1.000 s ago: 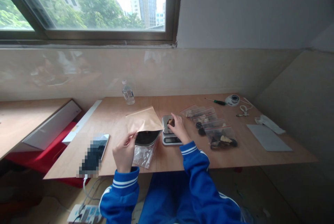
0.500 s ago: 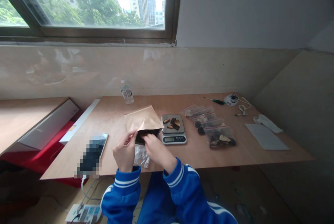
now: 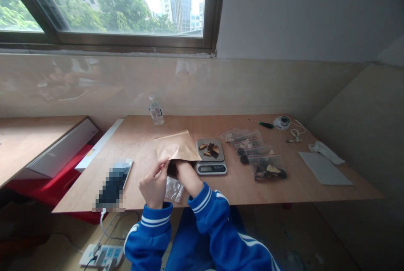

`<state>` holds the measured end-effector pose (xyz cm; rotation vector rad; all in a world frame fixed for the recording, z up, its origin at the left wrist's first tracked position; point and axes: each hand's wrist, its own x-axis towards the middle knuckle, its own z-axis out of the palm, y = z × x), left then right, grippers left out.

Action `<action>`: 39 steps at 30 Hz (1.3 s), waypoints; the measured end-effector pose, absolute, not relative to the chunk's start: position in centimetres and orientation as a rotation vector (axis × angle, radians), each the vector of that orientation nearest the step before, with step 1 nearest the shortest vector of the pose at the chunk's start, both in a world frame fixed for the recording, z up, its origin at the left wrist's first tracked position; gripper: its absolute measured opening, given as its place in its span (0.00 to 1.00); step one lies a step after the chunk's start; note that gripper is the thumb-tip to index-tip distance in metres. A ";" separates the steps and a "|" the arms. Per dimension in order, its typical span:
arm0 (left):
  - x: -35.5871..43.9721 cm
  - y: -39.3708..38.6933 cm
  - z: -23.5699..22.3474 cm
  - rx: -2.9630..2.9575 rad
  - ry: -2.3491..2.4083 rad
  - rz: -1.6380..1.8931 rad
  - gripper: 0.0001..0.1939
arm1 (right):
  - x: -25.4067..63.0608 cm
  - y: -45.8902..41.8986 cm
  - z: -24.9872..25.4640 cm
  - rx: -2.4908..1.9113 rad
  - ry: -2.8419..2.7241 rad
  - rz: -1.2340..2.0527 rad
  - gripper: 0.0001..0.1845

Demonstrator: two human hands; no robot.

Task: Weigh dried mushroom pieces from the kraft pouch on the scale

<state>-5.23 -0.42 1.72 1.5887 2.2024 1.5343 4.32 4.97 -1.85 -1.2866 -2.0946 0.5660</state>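
Note:
A brown kraft paper bag (image 3: 176, 147) lies on the table with its dark mouth toward me. My left hand (image 3: 154, 183) pinches the near edge of that mouth at its left side. My right hand (image 3: 188, 177) reaches into the bag; its fingers are hidden inside, so their grip does not show. Just right of the bag stands a kitchen scale (image 3: 212, 168) with several dried brown slices (image 3: 212, 150) on its steel plate. Below the bag's mouth, between my wrists, lies a clear plastic bag (image 3: 173, 189).
Several zip bags (image 3: 269, 168) of dark and pale dried pieces lie right of the scale. Farther right are a screwdriver (image 3: 266, 125), a white dome camera (image 3: 282, 122) and a white sheet (image 3: 325, 168). A bottle (image 3: 156, 113) stands behind; a phone (image 3: 115, 184) charges at left.
My right hand has gone deeper into the paper bag, its fingers now out of sight. My left hand keeps its pinch on the edge. The view has shifted slightly.

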 end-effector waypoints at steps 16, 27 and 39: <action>-5.9 -0.2 2.3 1.553 2.176 1.593 0.10 | 19.4 3.3 1.0 -1.289 -1.554 0.747 0.23; -5.8 -0.1 2.2 1.574 2.171 1.571 0.11 | 21.0 5.7 -6.5 -1.479 -1.631 0.346 0.23; -5.7 -0.2 2.2 1.607 2.167 1.548 0.10 | 20.9 4.5 -6.2 -1.561 -1.644 0.159 0.10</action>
